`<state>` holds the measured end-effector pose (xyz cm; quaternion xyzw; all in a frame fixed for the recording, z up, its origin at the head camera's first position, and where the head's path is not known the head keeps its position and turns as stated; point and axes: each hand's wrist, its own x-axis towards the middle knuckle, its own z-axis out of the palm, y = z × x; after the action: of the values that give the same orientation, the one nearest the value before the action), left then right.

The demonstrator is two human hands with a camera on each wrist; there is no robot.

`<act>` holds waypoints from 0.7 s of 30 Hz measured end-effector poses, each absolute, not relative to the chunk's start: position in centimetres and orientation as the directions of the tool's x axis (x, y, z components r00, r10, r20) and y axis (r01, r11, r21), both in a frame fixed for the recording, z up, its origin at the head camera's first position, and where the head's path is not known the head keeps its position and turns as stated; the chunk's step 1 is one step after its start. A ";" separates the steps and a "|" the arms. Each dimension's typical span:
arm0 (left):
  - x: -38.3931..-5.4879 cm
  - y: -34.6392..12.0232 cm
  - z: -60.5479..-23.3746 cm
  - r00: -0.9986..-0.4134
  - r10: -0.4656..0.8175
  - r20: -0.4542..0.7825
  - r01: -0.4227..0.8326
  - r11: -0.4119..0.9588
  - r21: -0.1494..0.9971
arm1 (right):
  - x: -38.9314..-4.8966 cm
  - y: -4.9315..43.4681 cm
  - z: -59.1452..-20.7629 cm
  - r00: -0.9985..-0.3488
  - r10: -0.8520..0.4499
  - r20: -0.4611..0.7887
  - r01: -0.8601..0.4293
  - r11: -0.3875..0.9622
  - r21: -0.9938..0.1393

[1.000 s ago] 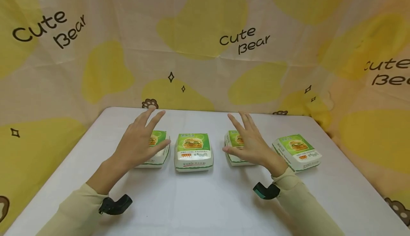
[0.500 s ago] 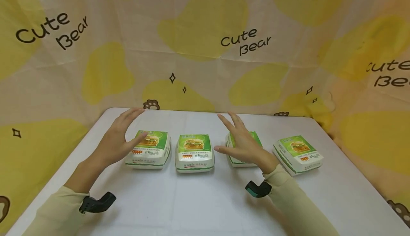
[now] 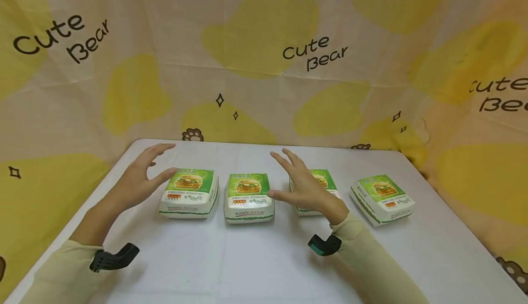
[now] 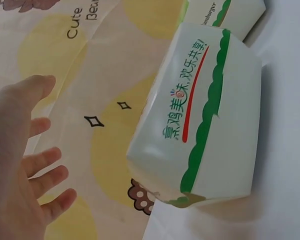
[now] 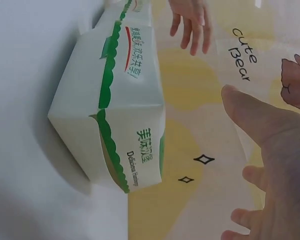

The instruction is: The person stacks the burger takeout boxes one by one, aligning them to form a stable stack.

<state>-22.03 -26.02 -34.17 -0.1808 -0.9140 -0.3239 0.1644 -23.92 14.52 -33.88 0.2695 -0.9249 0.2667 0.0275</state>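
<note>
Several green-and-white burger boxes stand closed in a row on the white table. My left hand (image 3: 136, 182) is held in the air beside the leftmost burger box (image 3: 188, 197), its thumb overlapping that box's upper left corner in the head view. Its fingers are loosely spread and hold nothing. My right hand (image 3: 309, 189), fingers apart, hovers in front of the third burger box (image 3: 323, 179) and partly hides it. Its thumb tip overlaps the right edge of the second burger box (image 3: 249, 198). In the right wrist view, a burger box (image 5: 115, 95) lies beyond the thumb, apart from it.
At the right stands another burger box (image 3: 383, 198), turned at an angle. A yellow and cream cloth (image 3: 255, 29) printed with "Cute Bear" hangs behind and around the white table (image 3: 247, 267). Each wrist wears a black camera mount (image 3: 115, 257).
My left hand has moved left, uncovering the leftmost burger box. My right hand has also shifted left, toward the second box. The boxes have stayed in place.
</note>
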 end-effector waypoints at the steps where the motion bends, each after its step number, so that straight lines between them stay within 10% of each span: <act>1: -22.0 -26.2 -34.2 -0.888 0.225 0.401 0.428 0.722 0.543 | -23.9 14.5 -34.0 -0.854 -0.486 0.188 -0.511 0.709 -0.486; 21: -22.5 -28.8 -35.2 -0.916 0.397 0.052 0.313 0.629 0.712 | -23.6 13.7 -35.3 -0.817 -0.567 0.110 -0.531 0.662 -0.529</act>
<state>-22.53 -28.78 -35.19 -0.1973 -0.9007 -0.3831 -0.0548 -23.61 13.71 -35.31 0.3010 -0.9110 0.2799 -0.0322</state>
